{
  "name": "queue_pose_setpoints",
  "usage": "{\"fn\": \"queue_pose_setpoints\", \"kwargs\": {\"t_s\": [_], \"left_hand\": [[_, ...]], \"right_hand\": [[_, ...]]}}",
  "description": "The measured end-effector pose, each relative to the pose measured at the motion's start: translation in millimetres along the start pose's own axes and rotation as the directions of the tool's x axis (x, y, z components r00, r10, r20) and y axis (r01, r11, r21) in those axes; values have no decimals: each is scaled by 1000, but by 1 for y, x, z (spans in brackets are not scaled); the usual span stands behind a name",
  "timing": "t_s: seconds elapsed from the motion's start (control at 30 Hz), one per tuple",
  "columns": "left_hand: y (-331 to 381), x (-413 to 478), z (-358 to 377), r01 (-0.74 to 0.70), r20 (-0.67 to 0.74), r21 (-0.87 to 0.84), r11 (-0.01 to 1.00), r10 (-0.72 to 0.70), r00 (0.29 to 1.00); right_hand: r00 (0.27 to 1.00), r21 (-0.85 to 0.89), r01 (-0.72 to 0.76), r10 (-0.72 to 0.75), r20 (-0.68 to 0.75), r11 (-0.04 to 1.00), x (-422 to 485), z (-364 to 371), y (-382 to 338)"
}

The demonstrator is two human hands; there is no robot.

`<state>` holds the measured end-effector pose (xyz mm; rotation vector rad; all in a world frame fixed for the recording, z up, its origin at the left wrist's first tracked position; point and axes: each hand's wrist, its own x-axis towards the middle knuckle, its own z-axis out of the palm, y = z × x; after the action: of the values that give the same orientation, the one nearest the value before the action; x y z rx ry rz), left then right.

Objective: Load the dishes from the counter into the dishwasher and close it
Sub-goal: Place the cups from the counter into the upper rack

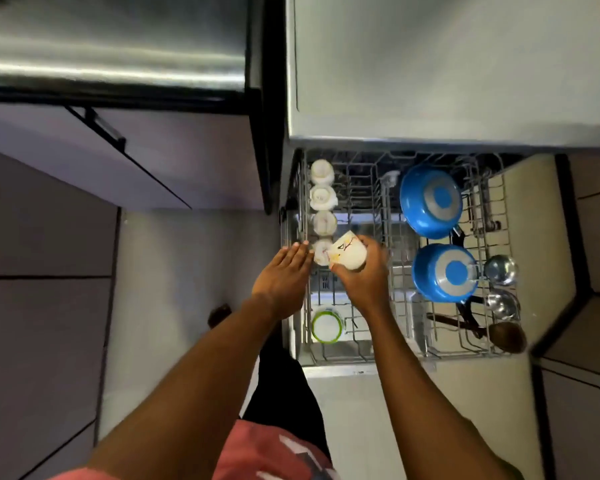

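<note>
Forearms enter from the bottom of the frame, over a pink garment, and reach to the pulled-out rack [361, 356] at centre right. The right hand [364, 278] curls round a patterned mug [349, 254], held tilted above the rack's left column. The left hand [284, 275] lies flat, fingers straight and together, with its fingertips at the rack's left rim; actual contact cannot be confirmed. A row of pale mugs [323, 199] fills that column, and its nearest member [321, 254] sits just beside, perhaps touching, the held mug. A green-rimmed bowl [326, 325] stands lower in the same column; two blue pans [430, 202] and steel ladles [501, 270] occupy the right side. The grey surface [447, 64] at upper right shows no dishes.

Likely hazards: the free slot looks narrow, so a tilted descent could strike the neighbouring mug and chip a rim. A mug released while not seated squarely could tip over.
</note>
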<state>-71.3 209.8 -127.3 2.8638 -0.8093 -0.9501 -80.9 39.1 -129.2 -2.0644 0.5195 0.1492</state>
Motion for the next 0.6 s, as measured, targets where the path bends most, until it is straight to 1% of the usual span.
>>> {"fn": "queue_pose_setpoints", "kwargs": {"t_s": [0.1, 0.2, 0.3, 0.43, 0.53, 0.6], "left_hand": [[12, 2, 21, 38, 119, -6, 999, -37, 992], [16, 4, 41, 69, 159, 10, 998, -70, 985], [17, 5, 49, 83, 143, 5, 997, -83, 986], [22, 6, 57, 105, 116, -9, 994, -103, 988], [25, 6, 60, 127, 95, -40, 991, -123, 988], [25, 6, 61, 139, 91, -63, 988, -133, 987]], "right_hand": [[991, -155, -80, 95, 94, 985, -5, 6, 51], [988, -276, -85, 116, 99, 957, -6, 18, 85], [994, -396, 17, 27, 105, 918, -2, 36, 103], [984, -553, 159, -86, 156, 818, 6, 63, 120], [973, -591, 231, -181, 145, 772, 9, 81, 126], [974, -601, 228, -186, 133, 766, 9, 87, 128]]}}
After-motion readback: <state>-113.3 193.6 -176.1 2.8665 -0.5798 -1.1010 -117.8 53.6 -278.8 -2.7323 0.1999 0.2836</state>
